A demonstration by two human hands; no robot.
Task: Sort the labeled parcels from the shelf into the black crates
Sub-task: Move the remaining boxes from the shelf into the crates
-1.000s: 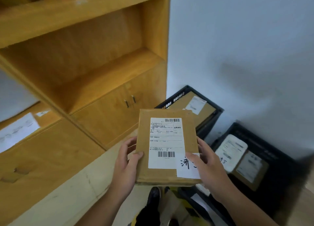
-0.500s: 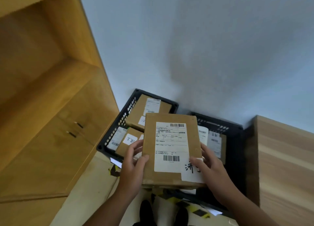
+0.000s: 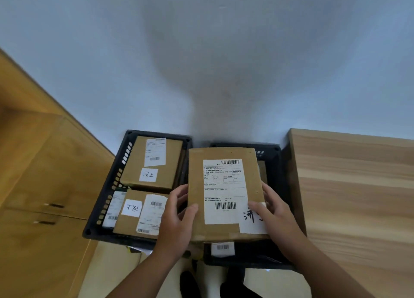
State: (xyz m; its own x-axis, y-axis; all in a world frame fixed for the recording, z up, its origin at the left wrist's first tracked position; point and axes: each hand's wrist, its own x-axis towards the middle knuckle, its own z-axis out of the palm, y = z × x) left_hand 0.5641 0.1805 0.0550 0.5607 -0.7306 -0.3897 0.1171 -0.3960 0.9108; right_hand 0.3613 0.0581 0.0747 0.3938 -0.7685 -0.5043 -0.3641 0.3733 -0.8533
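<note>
cardboard parcel [image 3: 224,192]: held above right black crate [image 3: 246,260], hiding most contents.
left grip [image 3: 177,221]: clasps parcel's left edge.
right grip [image 3: 275,214]: clasps right edge; thumb hides part of handwritten slip [image 3: 249,221].

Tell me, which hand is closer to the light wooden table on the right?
Right. The right hand grips the right edge of the parcel, close beside the table; the left hand grips the parcel's left edge, farther away.
</note>
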